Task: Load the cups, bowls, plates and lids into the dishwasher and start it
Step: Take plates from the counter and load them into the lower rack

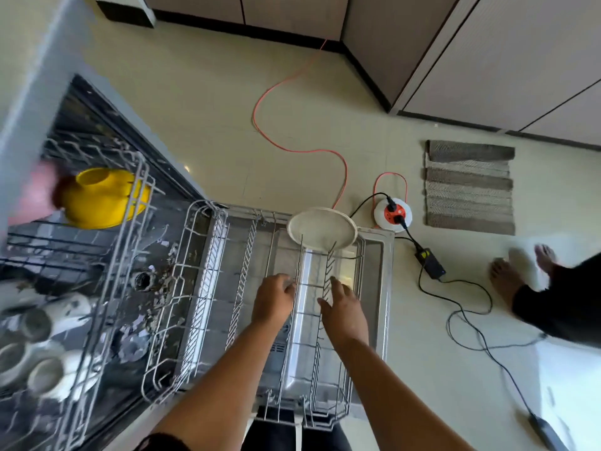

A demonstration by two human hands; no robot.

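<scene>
Dishwasher point(39, 79) open, door point(374, 255) folded down, lower rack point(201, 288) drawn out over it.

Loaded at this point:
- one white plate point(320, 227), upright in the tines at the far end of the lower rack;
- one yellow bowl point(97, 200), inverted in the upper rack point(130, 229);
- several white cups point(48, 375) at the near end of that same rack.

Left hand point(274, 299): over the lower rack, fingers bent against a tine row. Pinching the wire or merely touching: cannot tell.

Right hand point(341, 310): just beside it, fingers straight, grip wide, holding nothing.

Most of the lower rack bare. No lids in view.

Judged: loading under way, well short of complete. Further items, racks in, door shut and cycle start all outstanding.
</scene>
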